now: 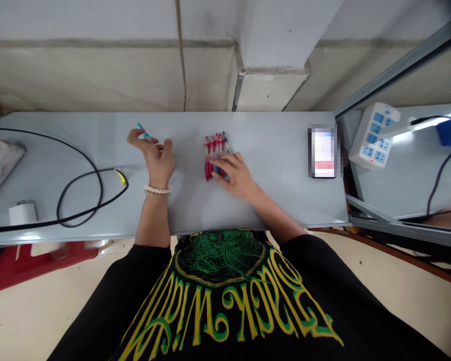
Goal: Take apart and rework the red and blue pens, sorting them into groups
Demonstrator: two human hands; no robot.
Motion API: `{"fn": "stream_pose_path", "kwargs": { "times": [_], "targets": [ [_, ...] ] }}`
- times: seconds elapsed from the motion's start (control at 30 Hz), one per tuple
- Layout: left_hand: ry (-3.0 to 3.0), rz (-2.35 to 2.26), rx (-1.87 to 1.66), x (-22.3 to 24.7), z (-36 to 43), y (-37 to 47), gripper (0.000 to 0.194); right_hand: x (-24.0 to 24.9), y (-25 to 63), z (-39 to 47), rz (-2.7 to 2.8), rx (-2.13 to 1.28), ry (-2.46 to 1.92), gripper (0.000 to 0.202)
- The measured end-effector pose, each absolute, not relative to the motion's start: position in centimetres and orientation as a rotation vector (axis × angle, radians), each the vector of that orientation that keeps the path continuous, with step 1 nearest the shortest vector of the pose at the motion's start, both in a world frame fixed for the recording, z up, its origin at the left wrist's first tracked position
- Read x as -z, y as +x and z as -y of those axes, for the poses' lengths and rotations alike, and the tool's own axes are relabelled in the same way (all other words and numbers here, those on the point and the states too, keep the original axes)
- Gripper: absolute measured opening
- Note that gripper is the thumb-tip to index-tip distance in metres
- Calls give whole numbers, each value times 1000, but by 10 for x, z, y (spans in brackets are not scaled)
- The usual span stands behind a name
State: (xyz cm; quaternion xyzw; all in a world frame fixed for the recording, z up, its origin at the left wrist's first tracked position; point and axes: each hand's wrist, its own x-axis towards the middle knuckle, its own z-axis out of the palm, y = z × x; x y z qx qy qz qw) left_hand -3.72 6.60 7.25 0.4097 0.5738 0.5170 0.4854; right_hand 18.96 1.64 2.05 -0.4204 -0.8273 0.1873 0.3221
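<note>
My left hand (pixel 158 159) is above the left half of the table, fingers curled around a light blue pen (pixel 143 131) whose tip end pokes out past them. My right hand (pixel 236 174) rests over a row of pens lying side by side, its fingers stretched out across their lower parts. Several of these are red pens (pixel 207 145), with a dark pen (pixel 225 138) at the right end of the row. A bit of blue shows beneath the right fingers, and the rest of that part is covered.
A black cable (pixel 102 188) with a yellow tag loops over the table's left side, near a white plug adapter (pixel 23 213). At the right lies a phone (pixel 323 153) with a lit, blurred screen. Beyond the metal frame is a white power strip (pixel 375 135). A wall borders the far edge.
</note>
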Motion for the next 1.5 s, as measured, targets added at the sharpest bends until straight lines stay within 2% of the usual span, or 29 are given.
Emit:
{"fn": "stream_pose_path", "kwargs": {
  "times": [0.07, 0.2, 0.3, 0.4, 0.57, 0.77, 0.9, 1.07, 1.2, 1.4, 1.5],
  "targets": [
    [1133, -1499, -1254, -67, -63, -43, 32, -23, 180, -11, 2362, -459, -1116, 36],
    [1374, -1757, -1184, -52, -57, -59, 28, -27, 166, -4, 2578, -386, -1121, 32],
    [1518, -2094, -1119, -37, -58, -69, 32, -26, 161, -6, 2576, -382, -1145, 28],
    [1654, -2172, -1160, -24, -62, -73, 38, -23, 160, -9, 2520, -417, -1195, 25],
    [1734, -1995, -1304, -23, -68, -72, 38, -21, 162, -13, 2406, -498, -1301, 24],
    [1668, -1873, -1478, -38, -66, -61, 24, -14, 167, -13, 2240, -552, -1178, 25],
    [1457, -1559, -1520, -40, -62, -47, 16, -14, 168, -11, 1956, -553, -1131, 22],
    [1180, -1084, -1378, -44, -55, -29, 42, -22, 168, -6, 1650, -617, -1085, 21],
    [1016, -887, -1268, -49, -46, -20, 61, -31, 167, -4, 1545, -794, -981, 26],
    [935, -778, -1261, -51, -40, -6, 43, -42, 168, -9, 1192, -1227, -956, 39],
    [865, -773, -1309, -50, -41, -2, 40, -43, 169, -12, 1062, -1338, -930, 46]
  ]
}}
